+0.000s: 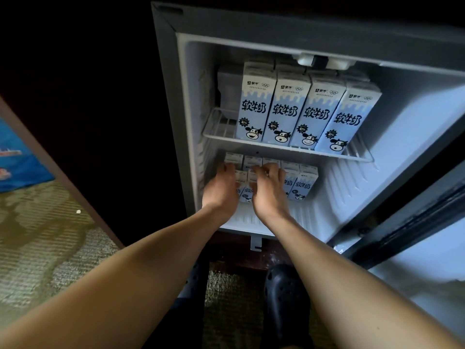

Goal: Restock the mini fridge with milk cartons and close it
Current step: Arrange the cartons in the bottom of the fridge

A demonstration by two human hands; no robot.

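Observation:
The mini fridge (181, 96) stands open in front of me. On its wire shelf (218, 134) stand several blue-and-white milk cartons (284, 109) with cow pictures, upright in rows. More milk cartons (302, 185) stand on the fridge floor below. My left hand (221, 190) reaches into the lower compartment, its fingers curled over the top of a front-row carton at the left. My right hand (268, 190) is beside it, fingers curled over the top of the neighbouring carton. Both hands hide most of the cartons they hold.
The fridge door (415, 248) hangs open at the right, close to my right forearm. My dark shoes (286, 298) stand on patterned carpet (50, 248) below the fridge. A dark cabinet side is to the left, and a blue object (17, 157) lies at the far left.

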